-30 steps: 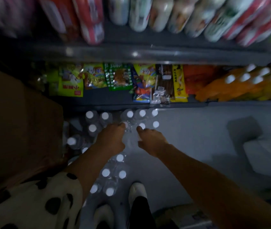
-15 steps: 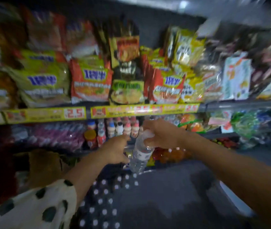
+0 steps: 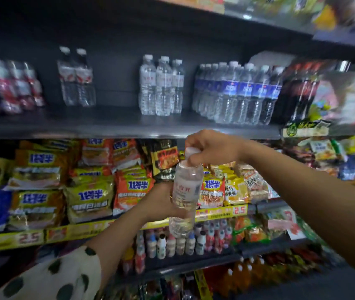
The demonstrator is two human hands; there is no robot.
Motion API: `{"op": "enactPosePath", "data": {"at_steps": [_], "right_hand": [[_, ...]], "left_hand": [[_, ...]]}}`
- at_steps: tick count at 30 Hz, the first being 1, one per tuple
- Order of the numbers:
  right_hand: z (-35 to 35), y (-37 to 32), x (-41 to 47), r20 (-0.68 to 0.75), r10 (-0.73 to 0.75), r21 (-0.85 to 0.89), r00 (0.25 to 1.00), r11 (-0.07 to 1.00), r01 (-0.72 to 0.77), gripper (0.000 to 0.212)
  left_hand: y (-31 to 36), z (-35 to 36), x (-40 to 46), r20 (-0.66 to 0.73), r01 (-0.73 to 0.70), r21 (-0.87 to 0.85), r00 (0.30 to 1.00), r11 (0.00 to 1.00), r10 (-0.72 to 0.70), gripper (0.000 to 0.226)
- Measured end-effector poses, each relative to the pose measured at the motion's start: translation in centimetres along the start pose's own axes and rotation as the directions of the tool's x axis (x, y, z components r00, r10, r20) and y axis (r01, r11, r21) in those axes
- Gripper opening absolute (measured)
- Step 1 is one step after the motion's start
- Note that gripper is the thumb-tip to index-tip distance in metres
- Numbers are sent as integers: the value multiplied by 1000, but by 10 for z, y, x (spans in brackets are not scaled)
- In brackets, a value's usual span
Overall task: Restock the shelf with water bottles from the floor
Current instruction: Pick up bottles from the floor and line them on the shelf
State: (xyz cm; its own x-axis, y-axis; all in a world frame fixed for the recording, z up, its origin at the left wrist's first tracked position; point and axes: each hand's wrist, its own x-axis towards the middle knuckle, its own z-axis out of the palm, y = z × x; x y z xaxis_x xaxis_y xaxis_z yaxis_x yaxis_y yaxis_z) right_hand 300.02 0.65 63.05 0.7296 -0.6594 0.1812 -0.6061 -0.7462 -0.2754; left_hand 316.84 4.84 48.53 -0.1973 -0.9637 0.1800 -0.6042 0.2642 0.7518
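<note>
Landmark: the held water bottle [image 3: 185,191], a clear, ribbed plastic cylinder with a pale label and a white cap, held upright with a slight tilt in front of the shelving.

Nearest the camera, a sleeve [image 3: 48,276] of cream fabric with dark dots covers the left upper arm, below and left of the bottle.

Left hand [image 3: 161,202]: fingers curled round the bottle's mid-body from the left, over the label area. Right hand [image 3: 211,149]: fingers and thumb closed round the bottle's neck and cap from above. Both hands hold the same bottle; neither is spread.

Behind the bottle, a yellow price strip [image 3: 220,212] runs along a shelf edge. On that shelf, left of the bottle, lie crinkled foil noodle packs [image 3: 90,198] in yellow, orange and green. Below the bottle stand small opaque drink bottles [image 3: 181,241] with coloured caps.

Above and beyond the bottle, the dark, flat upper shelf [image 3: 116,121] carries standing stock: a group of three clear bottles [image 3: 161,85] with white labels directly above; blue-labelled bottles [image 3: 237,92] in rows to the upper right; two clear bottles [image 3: 75,77] to the upper left, with bare shelf between these groups. Red-labelled packs [image 3: 9,87] at far upper left are blurred.
</note>
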Motion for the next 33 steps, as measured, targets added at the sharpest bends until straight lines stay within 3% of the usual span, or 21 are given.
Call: {"op": "enactPosePath", "data": {"at_steps": [5,8,13,18,22,26,30,33], "right_hand": [[-48,-22,18,-230,27,-144,973,988,-62,27],[-75,-30,37,-420,33,-242,907,959,-146,39],[-135,-37,71,-642,-10,-281,766,933,-223,26],[-180,-3,124,-688,-53,-279,724,940,-197,31],[-192,43,177,-652,-74,-298,755,940,-166,30],[-190,87,232,-597,-107,-377,795,912,-160,29],[-182,124,280,-519,-147,-449,842,885,-122,30],[-176,142,309,-488,-145,-455,861,884,-108,31]], "left_hand": [[44,-46,18,-240,0,94,971,996,22,40],[81,-77,32,-337,35,258,940,965,57,44],[133,-122,71,-422,32,315,900,949,110,42],[143,-151,132,-470,-10,253,873,967,132,42],[125,-156,189,-464,13,233,880,972,100,35],[100,-160,239,-512,126,252,859,960,22,45],[70,-175,273,-589,270,299,807,915,-46,24],[51,-181,288,-626,333,307,776,891,-75,23]]}}
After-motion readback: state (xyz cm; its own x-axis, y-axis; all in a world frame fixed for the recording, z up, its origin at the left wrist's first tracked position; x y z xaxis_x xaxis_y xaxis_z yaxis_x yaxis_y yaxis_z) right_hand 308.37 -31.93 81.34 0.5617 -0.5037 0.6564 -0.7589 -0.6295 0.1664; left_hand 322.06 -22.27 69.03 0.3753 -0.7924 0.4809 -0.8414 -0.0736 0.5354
